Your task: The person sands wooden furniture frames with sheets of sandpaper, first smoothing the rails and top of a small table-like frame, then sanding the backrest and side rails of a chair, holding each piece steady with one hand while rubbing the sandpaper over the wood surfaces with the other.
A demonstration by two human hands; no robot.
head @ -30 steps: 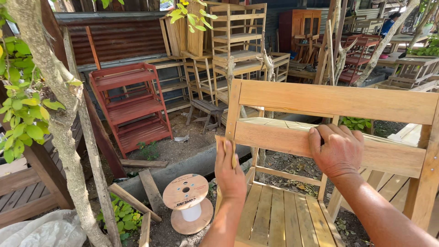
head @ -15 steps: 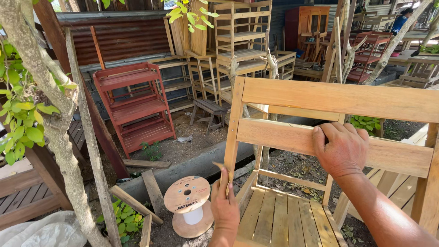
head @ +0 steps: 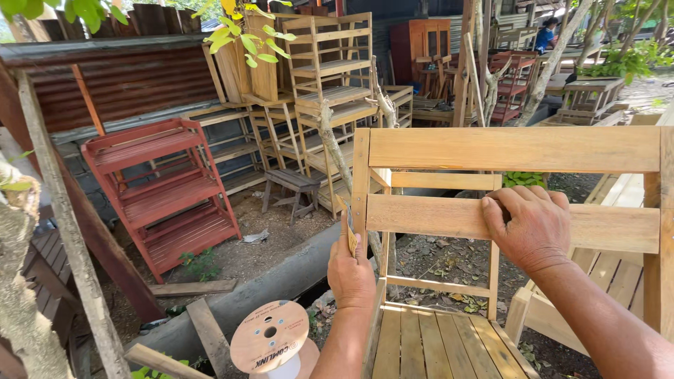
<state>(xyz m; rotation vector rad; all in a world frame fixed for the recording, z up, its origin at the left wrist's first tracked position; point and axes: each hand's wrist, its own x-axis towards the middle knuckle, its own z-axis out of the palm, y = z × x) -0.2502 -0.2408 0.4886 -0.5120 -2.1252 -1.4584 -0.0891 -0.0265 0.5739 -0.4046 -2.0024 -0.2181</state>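
Note:
An unpainted wooden chair [head: 512, 149] stands right in front of me, its slatted back facing me and its slatted seat [head: 435, 347] below. My right hand [head: 528, 226] grips the middle back slat [head: 421, 216] from above, fingers curled over its top edge. My left hand [head: 351, 270] presses a small folded piece of sandpaper [head: 349, 231] against the chair's left upright post [head: 361, 182], just below the middle slat.
A wooden cable spool [head: 270, 340] lies on the ground at lower left beside loose planks. A red slatted shelf [head: 165, 193] leans by a corrugated wall. Bare wooden shelves [head: 330, 70], a small stool [head: 289, 186] and more furniture stand behind. Tree trunks rise at left.
My left hand has moved off the seat side and up to the chair's left post with the sandpaper. My view has shifted closer; the right hand keeps its grip on the slat.

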